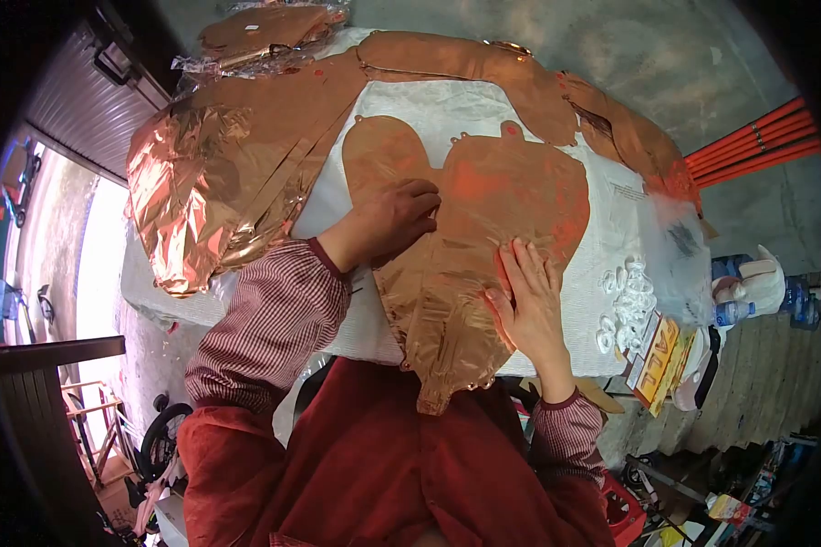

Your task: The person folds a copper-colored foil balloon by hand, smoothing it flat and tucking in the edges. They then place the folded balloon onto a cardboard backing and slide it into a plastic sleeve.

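A flat copper-coloured foil piece lies on the white-covered table, its narrow tip hanging over the front edge. My left hand rests on its left part with the fingers curled together; what they pinch, if anything, is hidden. My right hand lies flat on the foil's right side, fingers stretched out, holding nothing. A rounded lobe with a small tab sticks up at the foil's upper left. Another tab with a red spot stands at its top edge.
Crumpled copper foil covers the table's left side, and more foil runs along the back. Clear plastic pieces lie at the right near a yellow-red packet. Orange poles stick out at the right.
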Tool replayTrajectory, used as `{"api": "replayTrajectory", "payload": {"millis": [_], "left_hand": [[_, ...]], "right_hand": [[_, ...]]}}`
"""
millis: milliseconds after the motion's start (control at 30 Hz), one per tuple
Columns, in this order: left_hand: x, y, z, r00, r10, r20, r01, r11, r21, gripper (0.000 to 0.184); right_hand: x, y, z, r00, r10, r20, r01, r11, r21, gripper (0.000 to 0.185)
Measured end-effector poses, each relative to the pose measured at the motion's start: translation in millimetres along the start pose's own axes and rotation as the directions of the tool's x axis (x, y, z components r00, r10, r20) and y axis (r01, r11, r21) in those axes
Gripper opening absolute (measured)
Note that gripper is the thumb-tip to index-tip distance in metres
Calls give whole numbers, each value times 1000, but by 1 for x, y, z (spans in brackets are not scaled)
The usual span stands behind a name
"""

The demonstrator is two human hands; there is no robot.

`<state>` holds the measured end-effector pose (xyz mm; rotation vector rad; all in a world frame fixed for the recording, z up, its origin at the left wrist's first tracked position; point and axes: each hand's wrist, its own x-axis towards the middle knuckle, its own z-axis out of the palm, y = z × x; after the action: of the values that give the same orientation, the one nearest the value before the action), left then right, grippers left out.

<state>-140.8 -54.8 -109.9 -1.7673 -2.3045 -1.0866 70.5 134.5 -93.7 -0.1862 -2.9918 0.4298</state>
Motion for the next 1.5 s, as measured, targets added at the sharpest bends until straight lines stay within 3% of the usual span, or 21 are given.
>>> {"api": "replayTrajectory", "payload": {"millis": [1033, 1500], "left_hand": [[0, 0, -3, 1000, -16, 9, 16, 999, -40, 26], [-1, 11, -7, 992, -89, 92, 83, 995, 58, 60]], "right_hand": [[1, -5, -3, 1000, -7, -7, 7, 1000, -12, 57], [1, -6, -4, 1000, 4, 2, -4, 1000, -16, 58]]}}
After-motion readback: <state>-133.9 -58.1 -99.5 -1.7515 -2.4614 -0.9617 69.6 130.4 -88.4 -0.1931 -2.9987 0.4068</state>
